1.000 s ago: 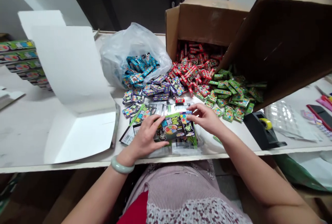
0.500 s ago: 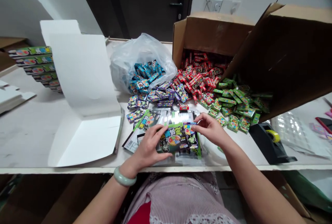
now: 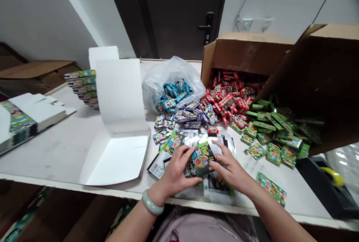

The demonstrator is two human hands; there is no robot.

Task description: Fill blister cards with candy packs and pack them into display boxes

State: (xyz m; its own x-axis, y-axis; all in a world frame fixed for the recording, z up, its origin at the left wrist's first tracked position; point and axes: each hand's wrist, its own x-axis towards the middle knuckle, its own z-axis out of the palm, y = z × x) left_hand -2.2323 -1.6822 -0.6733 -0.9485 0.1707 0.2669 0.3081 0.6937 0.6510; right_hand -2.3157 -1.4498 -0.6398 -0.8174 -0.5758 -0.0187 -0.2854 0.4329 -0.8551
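A black and green printed pouch [image 3: 200, 161] with a coloured wheel picture is between my hands, above the table's front edge. My left hand [image 3: 179, 171], a pale green bangle at its wrist, grips the pouch's left side, thumb below and fingers above. Curled at the pouch's right edge are the fingers of my right hand [image 3: 227, 165]; no small box shows in them, though the fingertips are partly hidden. More flat printed pouches [image 3: 157, 167] lie beneath on the table. Just beyond them are small purple boxes [image 3: 193, 116] and a single red box [image 3: 212, 130].
Blue boxes [image 3: 175, 94] fill a clear plastic bag [image 3: 151, 85]. Red boxes [image 3: 230, 96] and green boxes [image 3: 275, 122] spill from a cardboard carton [image 3: 252, 53]. An open white box [image 3: 117, 156] stands left; a tape dispenser [image 3: 322, 186] sits right, near a loose green packet [image 3: 270, 187].
The view has swung left and up, so the table contents sit further right and lower. The small purple box held in my right fingers at the pouch's edge no longer shows.
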